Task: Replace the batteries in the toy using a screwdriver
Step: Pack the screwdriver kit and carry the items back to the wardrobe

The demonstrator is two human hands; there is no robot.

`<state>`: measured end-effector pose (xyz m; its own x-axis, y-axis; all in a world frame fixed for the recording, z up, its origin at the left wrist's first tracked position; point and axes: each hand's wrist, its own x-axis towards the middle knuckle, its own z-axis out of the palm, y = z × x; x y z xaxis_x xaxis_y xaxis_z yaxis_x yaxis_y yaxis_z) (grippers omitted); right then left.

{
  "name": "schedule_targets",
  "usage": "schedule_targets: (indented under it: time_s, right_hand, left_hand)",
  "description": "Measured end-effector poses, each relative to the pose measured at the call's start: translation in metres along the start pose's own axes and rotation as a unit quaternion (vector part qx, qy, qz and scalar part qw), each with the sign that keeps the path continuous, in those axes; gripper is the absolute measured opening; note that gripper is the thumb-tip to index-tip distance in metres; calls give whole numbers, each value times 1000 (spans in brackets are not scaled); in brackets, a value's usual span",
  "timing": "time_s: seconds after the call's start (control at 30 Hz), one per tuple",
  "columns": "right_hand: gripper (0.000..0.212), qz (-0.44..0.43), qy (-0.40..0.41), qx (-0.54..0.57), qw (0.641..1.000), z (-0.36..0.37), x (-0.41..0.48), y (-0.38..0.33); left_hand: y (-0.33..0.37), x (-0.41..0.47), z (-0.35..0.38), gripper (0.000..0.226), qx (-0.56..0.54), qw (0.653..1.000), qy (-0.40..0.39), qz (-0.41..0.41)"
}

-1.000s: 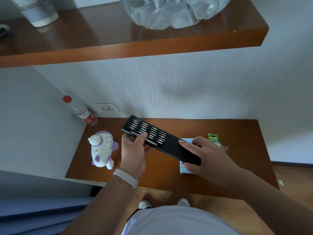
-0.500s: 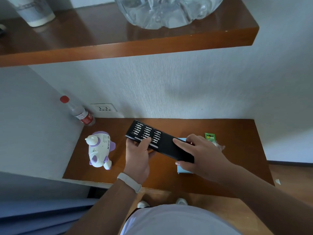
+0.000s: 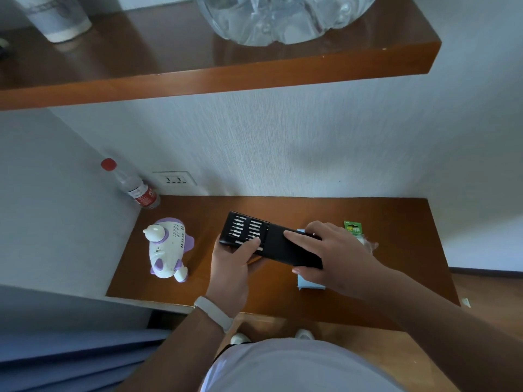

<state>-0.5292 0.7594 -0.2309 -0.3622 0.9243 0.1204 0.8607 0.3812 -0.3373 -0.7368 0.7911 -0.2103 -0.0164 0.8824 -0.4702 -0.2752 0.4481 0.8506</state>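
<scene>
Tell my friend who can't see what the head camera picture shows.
A person's left hand and right hand hold a black screwdriver-bit case, partly open with bits showing, over a brown table. A white and purple toy sits to the left; a green battery pack lies to the right.

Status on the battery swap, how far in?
Done: nothing; the toy stands untouched on the table. In hand: left hand and right hand hold the bit case, tray partly out. Left: pick driver, open toy, fit batteries from the green pack.
</scene>
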Motion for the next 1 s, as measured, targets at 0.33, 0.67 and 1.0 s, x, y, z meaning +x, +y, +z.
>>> schedule_targets:
  time_s: [0.33, 0.67, 1.0]
  right_hand:
    - [62, -17, 30, -2, 999, -11, 5, 13]
    - [51, 275, 88, 414, 863, -15, 9, 12]
    - [33, 318, 106, 519, 787, -12, 25, 4]
  left_hand:
    - [20, 15, -22, 36, 137, 989, -44, 25]
    - [29, 20, -21, 25, 114, 991, -23, 60]
    - [30, 17, -17, 26, 116, 991, -30, 52]
